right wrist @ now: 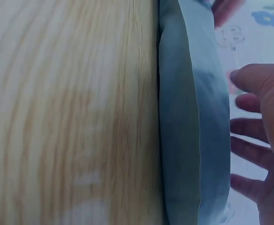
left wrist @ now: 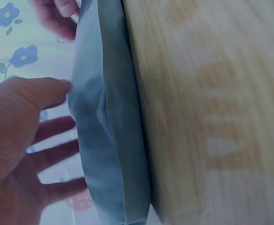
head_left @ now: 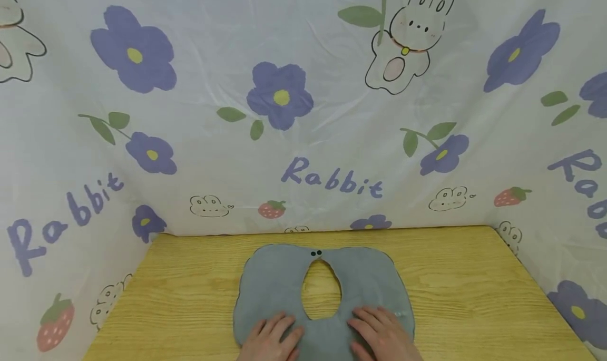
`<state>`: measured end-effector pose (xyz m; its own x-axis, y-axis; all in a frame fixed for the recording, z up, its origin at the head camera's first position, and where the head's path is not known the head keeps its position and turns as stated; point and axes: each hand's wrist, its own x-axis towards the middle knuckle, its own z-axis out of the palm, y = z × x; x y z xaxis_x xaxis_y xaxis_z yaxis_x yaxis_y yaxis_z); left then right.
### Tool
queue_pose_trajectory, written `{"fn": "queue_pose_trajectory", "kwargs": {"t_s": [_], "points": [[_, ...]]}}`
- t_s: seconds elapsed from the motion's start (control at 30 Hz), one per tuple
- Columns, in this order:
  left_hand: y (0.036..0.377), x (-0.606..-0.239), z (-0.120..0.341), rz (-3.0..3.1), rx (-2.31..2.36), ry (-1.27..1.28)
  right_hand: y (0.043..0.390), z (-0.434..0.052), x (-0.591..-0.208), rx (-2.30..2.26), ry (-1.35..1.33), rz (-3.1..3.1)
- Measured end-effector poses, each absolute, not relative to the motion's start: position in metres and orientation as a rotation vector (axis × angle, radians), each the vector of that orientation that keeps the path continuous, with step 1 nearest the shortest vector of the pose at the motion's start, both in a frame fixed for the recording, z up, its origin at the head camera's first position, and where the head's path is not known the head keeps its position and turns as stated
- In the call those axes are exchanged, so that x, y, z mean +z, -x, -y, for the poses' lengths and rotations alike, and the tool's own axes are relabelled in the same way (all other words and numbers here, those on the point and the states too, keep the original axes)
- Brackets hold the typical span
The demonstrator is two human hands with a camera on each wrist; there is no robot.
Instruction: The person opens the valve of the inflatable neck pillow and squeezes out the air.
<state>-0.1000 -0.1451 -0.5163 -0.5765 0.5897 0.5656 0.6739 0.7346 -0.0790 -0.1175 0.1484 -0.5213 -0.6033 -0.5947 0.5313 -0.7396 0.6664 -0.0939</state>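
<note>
Pressing flat with straight, released fingers, a person's left hand [head_left: 270, 337] and right hand [head_left: 381, 334] pin the grey neck pillow [head_left: 280, 282] to the wooden bench [head_left: 474, 298], apparently smoothing it, no grip clenched.

Neck pillow [head_left: 280, 287] is showing soft matt grey cloth, smooth with stitched edge seams, two dark snaps at the top. Table [head_left: 474, 298] is looking like light wood-grain laminate, slight sheen. Backdrop sheet [head_left: 303, 139] is reading as thin, creased printed fabric.
</note>
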Motion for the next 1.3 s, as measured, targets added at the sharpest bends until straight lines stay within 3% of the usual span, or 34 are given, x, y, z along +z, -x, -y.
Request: {"fn": "queue_pose_trajectory", "kwargs": {"t_s": [0.47,0.87,1.17,1.3], "points": [[0.082,-0.528,0.129,2.29,-0.342,1.005,0.104,-0.137,-0.533,0.493,-1.315,2.355],[0.066,-0.537,0.12,2.454,-0.351,0.94,0.093,-0.141,-0.54,0.511,-1.342,2.446],[0.091,-0.529,0.129,2.3,-0.469,1.134,0.105,-0.146,-0.535,0.492,-1.343,2.367],[0.104,-0.506,0.134,2.444,-0.446,1.04,0.12,-0.155,-0.514,0.465,-1.258,2.461]]}}
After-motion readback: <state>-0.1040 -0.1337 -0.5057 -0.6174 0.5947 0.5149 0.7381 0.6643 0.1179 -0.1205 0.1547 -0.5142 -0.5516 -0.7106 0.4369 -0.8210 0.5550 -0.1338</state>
